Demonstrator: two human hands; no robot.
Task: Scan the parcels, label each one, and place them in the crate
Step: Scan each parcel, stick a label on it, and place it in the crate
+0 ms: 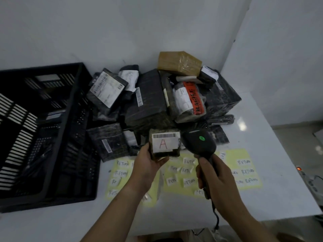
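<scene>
Black crate (52, 130) at the left of my table, parcel pile (157, 98) behind, my left hand (148, 165) gripping a small parcel (165, 143) marked A, my right hand (215, 179) wrapped round the scanner (201, 142) beside it, RETURN labels (244, 169) beneath.

Bg: plain white back wall (122, 23) meets the R side wall (288, 67) at a vertical corner. White table (279, 180) w/ glossy top sits against the back wall; soft glare spot (243, 126) on the top near its R edge. Pale floor (300, 137) shows past that edge. Power strip (309, 182) there, red switch light (298, 168) lit. Lighting dim overall, greyish cast.
</scene>
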